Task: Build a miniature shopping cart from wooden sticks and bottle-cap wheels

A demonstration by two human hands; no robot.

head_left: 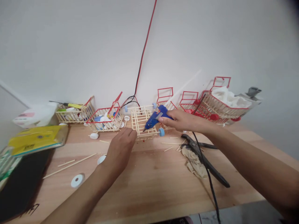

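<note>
1. The pale wood-grained tabletop [144, 189] bears everything; the middle before the person seems to serve as the work spot, within reach of both arms.
2. The red-rimmed basket of pale wooden sticks [217, 105], filled with white crumpled tissue, stands at the back right, perhaps to be out of the way.
3. The pale, slatted wooden-stick frame [138, 122] sits between the hands, near the wall. It probably lies underside up, which would leave its axles exposed.
4. The long black-handled cutter [217, 174] lies to the right, below the right forearm, presumably within easy reach.
5. The left hand [122, 141] is curled at the frame's near left corner, likely steadying it; what its fingertips pinch, if anything, is hidden.
6. The right hand [181, 119] wraps round the handle of the blue plastic glue gun [154, 119], thumb along its side. The nozzle slants down at the frame's near edge, seemingly for aim; I cannot tell whether it touches.
7. The round light-blue wheel [161, 132] sits on the near axle's right end, outside the slats, which should let it clear them.
</note>
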